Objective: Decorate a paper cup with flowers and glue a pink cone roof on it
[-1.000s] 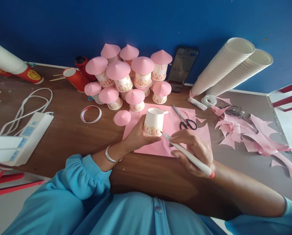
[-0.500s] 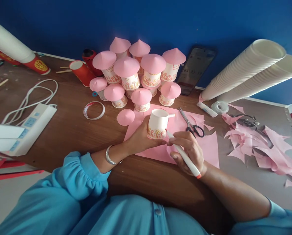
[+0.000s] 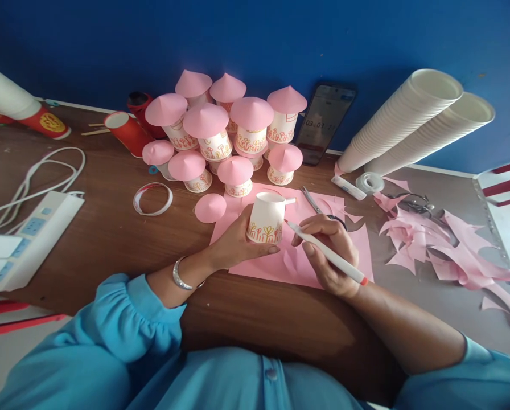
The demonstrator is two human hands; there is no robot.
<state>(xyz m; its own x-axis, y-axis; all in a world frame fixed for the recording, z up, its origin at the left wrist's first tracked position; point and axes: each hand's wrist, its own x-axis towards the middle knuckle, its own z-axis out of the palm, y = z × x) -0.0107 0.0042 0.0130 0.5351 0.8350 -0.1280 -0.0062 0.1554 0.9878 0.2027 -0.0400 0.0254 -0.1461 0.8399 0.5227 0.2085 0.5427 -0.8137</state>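
Observation:
My left hand [image 3: 233,242] grips an upturned white paper cup [image 3: 267,216] with small drawn figures round its lower edge, holding it over a pink paper sheet [image 3: 293,256]. My right hand [image 3: 329,250] is closed on a white marker pen [image 3: 325,253] whose tip touches the cup's right side. A loose pink paper cone [image 3: 210,207] lies just left of the cup. Behind it stands a cluster of several decorated cups with pink cone tops [image 3: 221,134].
Scissors [image 3: 319,208] lie partly hidden behind my right hand. Two long stacks of white cups [image 3: 412,122] lean on the blue wall at right, with a phone [image 3: 323,122], a glue stick [image 3: 348,187] and a tape roll [image 3: 369,182]. Pink scraps [image 3: 443,245] spread right. A power strip [image 3: 28,239] sits left.
The marker tip has risen from the cup's lower rim to its upper right side. My right hand has shifted up with it, now covering the scissor handles. The view swung slightly.

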